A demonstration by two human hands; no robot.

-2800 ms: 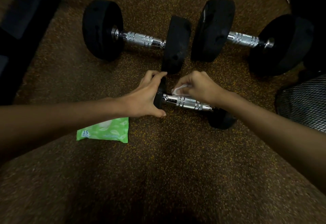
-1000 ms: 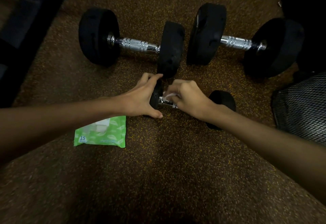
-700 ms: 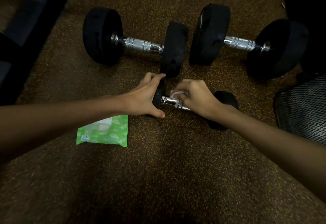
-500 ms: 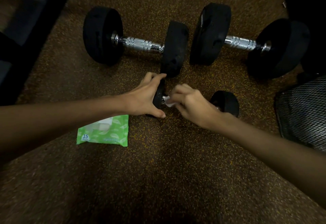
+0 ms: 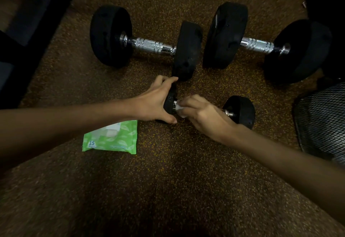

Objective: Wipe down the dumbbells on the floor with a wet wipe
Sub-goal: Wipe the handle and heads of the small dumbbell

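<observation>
Chrome handle, black round heads: the small dumbbell [image 5: 239, 110] lies on the brown speckled rubber floor [image 5: 186, 180], dead centre, and both hands are on it. The left hand [image 5: 155, 102] is clamped over the left-end head, thumb on the near side and fingers curled across the far side, pinning it against rolling. The right hand [image 5: 203, 115] is curled round the handle with the crumpled white wet wipe [image 5: 180, 109] pinched in its fingers, pressed to the chrome right beside that held head. This looks like the handle wipe. To do it well, the wipe should wrap the bar and travel all the way to the far head, with a twist to work into the grip texture and the collar joints, while the left hand holds firm. Behind lie the large left dumbbell [image 5: 149, 45] and the large right dumbbell [image 5: 257, 45], black plates on chrome bars, inner plates nearly touching. The left one's inner plate sits just beyond the left fingertips, so room is tight there. A flat green pack of wipes [image 5: 112, 137] lies partly under the left forearm, handy for a fresh sheet. A black wire-mesh basket [image 5: 323, 117] stands at the right, near the small dumbbell's free head.
</observation>
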